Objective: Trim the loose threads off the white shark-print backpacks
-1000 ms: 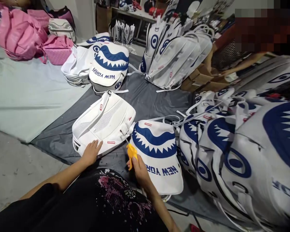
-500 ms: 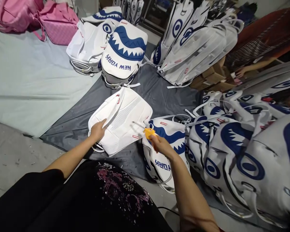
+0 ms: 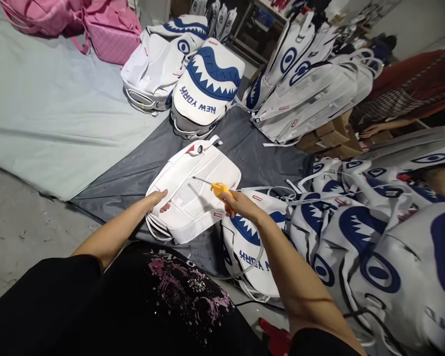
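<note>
free: grey mat (image 3: pixel 114 183) left of white backpack (image 3: pixel 196 198) | blocked: shark backpacks (image 3: pixel 356 232) right (tightly packed)

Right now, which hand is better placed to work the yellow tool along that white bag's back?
Probably the right hand: it already holds the yellow tool, whose thin tip sits over the white backpack. The left hand grips the bag's near edge.

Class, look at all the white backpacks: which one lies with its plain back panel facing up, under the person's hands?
The white backpack on the grey sheet, gripped by the left hand; the others show blue shark-mouth fronts.
</note>
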`<state>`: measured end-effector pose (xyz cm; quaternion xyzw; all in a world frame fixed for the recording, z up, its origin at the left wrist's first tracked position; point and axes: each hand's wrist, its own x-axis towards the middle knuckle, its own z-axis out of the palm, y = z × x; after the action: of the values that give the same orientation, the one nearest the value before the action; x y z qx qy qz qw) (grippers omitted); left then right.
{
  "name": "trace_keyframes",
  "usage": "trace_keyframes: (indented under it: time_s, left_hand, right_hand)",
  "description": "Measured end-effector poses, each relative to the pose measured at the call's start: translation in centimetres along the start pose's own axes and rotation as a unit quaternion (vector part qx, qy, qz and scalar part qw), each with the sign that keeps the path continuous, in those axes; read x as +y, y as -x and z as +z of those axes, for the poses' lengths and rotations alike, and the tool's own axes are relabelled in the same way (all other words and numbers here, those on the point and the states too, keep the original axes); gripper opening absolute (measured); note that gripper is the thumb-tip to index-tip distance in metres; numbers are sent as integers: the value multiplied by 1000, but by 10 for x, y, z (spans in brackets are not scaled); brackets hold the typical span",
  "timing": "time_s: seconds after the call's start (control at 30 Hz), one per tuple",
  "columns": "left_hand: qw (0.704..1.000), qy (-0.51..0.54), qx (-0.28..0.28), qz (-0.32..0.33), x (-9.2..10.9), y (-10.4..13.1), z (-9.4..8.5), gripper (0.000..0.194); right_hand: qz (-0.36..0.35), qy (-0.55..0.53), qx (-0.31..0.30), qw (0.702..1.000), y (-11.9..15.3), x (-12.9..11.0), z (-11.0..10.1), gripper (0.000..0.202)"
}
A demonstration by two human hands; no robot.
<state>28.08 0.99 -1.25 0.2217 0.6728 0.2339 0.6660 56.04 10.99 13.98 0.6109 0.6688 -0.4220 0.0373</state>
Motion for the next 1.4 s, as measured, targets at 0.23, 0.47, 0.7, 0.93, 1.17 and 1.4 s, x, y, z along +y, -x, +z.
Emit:
trace_keyframes:
  time_s: [0.23,0.47,0.7,0.93,1.17,1.4]
  left_hand:
    - [939,-249,185,147,-16,21,47,55]
    - [758,-493,268,332,-39,51,73,58]
    - [709,-587,97,377,-62,74,154,77]
    - [978,-60,112,167,-22,30,121,40]
    - [983,152,101,28,-13,16,107,43]
    - [974,185,103,79,-17,10,120,28]
  right_hand:
    - [-29,72,-82,994,24,-15,1,37]
    - [28,191,2,981,36,19,-42,40]
    - [68,229,33,970,55,57,-63,39]
    - [53,-10,34,998,112,113,-72,36]
    - [24,70,16,997,107,119,-36,36]
    - [-42,110,82,990,88,108,-18,40]
